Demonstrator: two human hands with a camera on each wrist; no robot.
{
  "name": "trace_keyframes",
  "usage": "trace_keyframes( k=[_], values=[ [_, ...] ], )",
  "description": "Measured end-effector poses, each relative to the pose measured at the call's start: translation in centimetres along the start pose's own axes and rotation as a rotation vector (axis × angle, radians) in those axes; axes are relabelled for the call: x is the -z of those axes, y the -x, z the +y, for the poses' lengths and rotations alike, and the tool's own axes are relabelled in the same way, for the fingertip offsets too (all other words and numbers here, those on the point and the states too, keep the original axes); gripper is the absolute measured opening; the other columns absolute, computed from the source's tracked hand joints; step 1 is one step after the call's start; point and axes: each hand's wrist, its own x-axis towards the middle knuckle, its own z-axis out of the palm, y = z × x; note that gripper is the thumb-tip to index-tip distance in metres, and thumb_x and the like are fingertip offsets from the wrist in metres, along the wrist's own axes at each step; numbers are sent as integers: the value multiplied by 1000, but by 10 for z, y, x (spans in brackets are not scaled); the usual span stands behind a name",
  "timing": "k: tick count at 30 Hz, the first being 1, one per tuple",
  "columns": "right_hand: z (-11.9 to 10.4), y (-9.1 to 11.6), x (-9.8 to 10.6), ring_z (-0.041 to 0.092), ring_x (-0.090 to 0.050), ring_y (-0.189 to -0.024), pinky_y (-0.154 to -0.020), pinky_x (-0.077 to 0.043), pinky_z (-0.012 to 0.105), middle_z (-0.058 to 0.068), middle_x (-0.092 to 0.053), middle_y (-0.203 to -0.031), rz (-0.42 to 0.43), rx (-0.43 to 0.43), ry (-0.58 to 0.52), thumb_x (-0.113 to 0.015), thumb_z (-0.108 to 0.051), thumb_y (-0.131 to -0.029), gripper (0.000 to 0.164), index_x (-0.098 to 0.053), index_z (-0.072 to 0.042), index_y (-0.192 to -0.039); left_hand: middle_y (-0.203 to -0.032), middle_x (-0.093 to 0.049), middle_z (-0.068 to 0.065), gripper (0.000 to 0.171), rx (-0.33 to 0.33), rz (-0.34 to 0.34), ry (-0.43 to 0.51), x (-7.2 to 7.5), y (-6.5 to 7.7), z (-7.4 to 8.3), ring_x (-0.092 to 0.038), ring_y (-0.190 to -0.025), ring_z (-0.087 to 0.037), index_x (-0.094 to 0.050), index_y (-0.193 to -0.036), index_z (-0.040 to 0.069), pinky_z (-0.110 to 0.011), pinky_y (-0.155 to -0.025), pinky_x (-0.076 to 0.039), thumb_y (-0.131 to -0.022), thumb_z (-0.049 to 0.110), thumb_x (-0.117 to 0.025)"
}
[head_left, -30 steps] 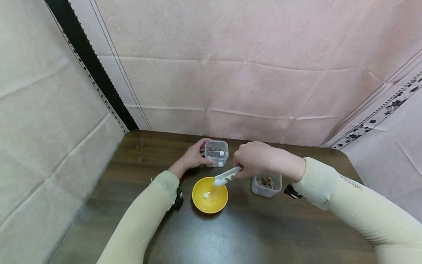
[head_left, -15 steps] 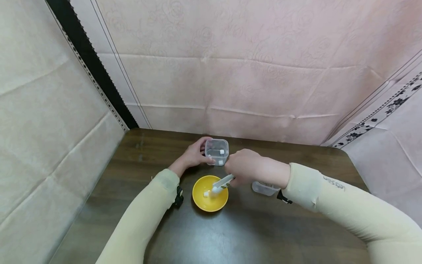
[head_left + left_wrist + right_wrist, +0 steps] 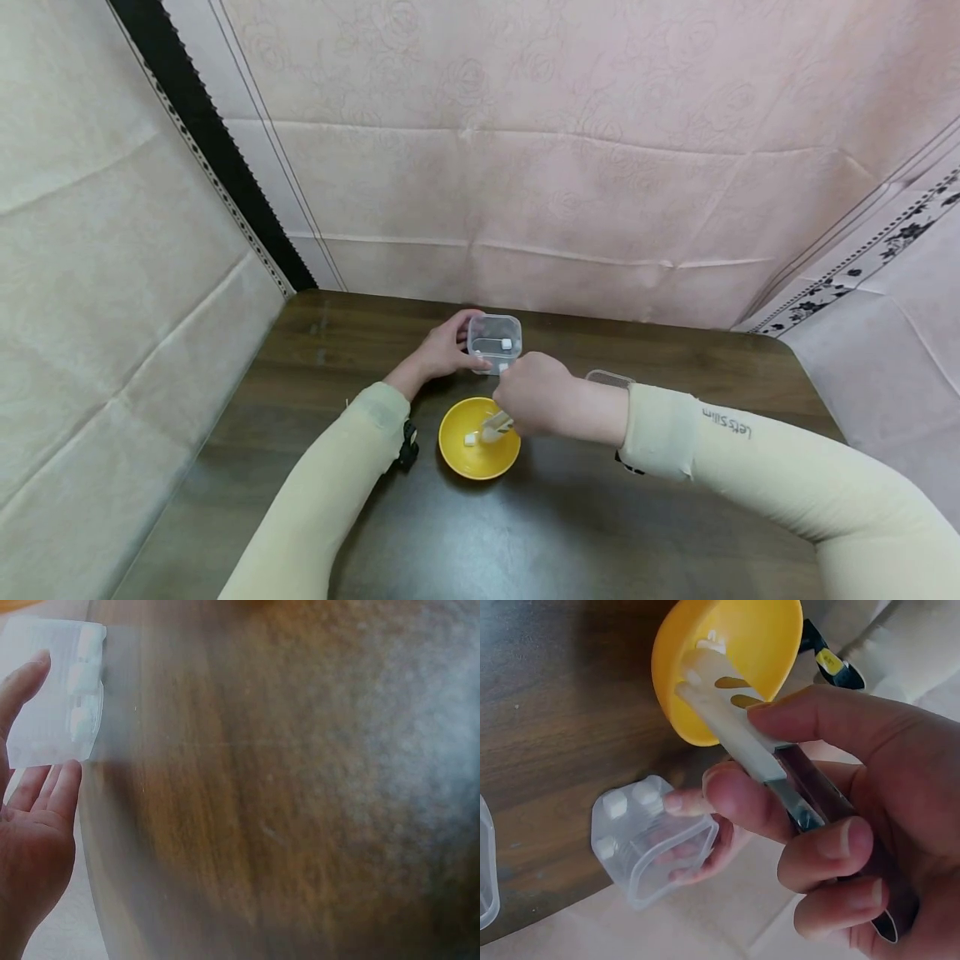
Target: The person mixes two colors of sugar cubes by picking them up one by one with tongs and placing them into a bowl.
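My left hand (image 3: 446, 346) holds a small clear plastic container (image 3: 483, 327) near the table's back edge, thumb on one side and fingers on the other. Several white cubes (image 3: 615, 804) sit in it. With my right hand (image 3: 536, 396) I grip a pair of tongs (image 3: 742, 746) with slotted white tips and dark handles. Those tips reach down inside the yellow bowl (image 3: 480, 472), in front of the container. A white cube (image 3: 470, 439) lies in the bowl, close beside the tips. In the right wrist view, the tips partly cover a white piece.
A second clear container (image 3: 609, 377) stands to the right, mostly hidden under my right forearm. The brown wooden table (image 3: 300, 467) ends at the back against a pale cloth wall (image 3: 525, 167). Cloth also hangs at both sides.
My right hand has moved left and toward me, lowering the tongs' tips into the bowl. Its forearm now covers most of the second container. My left hand keeps its hold on the first container.
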Motion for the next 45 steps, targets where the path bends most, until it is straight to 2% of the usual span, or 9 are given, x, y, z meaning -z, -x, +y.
trace_keyframes(
  k=[6,11,17,24,29,34,40,45],
  values=[
    [-6,-6,-1,14,-53,-59,-55,-52,30,-7,-59,-65,12,11,32,-81,-40,-91,24,-75,-21,-80,-152,-55,-14,90,-16,-2,2,1,1,1,-56,-139,-32,-46,-155,15,-44,-117,-48,-81,11,-96],
    [-11,-9,-2,15,-59,-62,-56,-54,32,-7,-67,-71,39,15,65,-81,-42,-91,25,-74,-21,-78,-152,-55,-13,89,-13,-5,0,1,1,2,-56,-139,-32,-46,-154,17,-44,-117,-48,-80,12,-96],
    [-15,-10,-3,12,-57,-58,-53,-51,27,-7,-68,-71,74,23,116,-79,-38,-93,18,-79,-22,-84,-152,-54,-11,88,-2,-6,-2,1,1,1,-55,-139,-31,-46,-154,17,-44,-117,-47,-81,13,-96],
    [-15,-5,2,13,-56,-59,-55,-51,26,-7,-69,-71,63,15,95,-80,-40,-93,19,-81,-21,-89,-153,-54,-12,89,-1,-9,-6,1,0,-1,-55,-139,-32,-46,-155,19,-44,-117,-47,-82,15,-96],
    [-6,5,9,14,-57,-62,-57,-52,26,-5,-68,-71,29,-19,32,-81,-42,-93,22,-82,-20,-92,-154,-54,-12,88,1,-13,-6,2,0,0,-54,-141,-32,-45,-155,19,-45,-118,-47,-82,15,-96],
    [9,18,18,15,-56,-59,-55,-53,30,-6,-60,-64,43,-58,-15,-81,-38,-91,22,-76,-18,-82,-153,-54,-12,88,0,-13,-10,2,1,1,-54,-142,-31,-46,-154,19,-45,-118,-47,-82,15,-96],
    [30,31,28,14,-45,-52,-49,-48,31,-6,-51,-58,124,-112,-49,-81,-36,-88,29,-67,-17,-71,-150,-57,-16,88,-30,-20,10,3,2,2,-57,-138,-32,-46,-154,14,-45,-116,-48,-81,11,-96],
    [45,36,34,14,-41,-51,-48,-50,35,-5,-50,-57,184,-146,-32,-81,-32,-85,34,-58,-18,-63,-149,-59,-17,88,-44,-31,27,3,2,2,-58,-138,-33,-46,-154,12,-45,-117,-48,-81,9,-95]
  ],
)
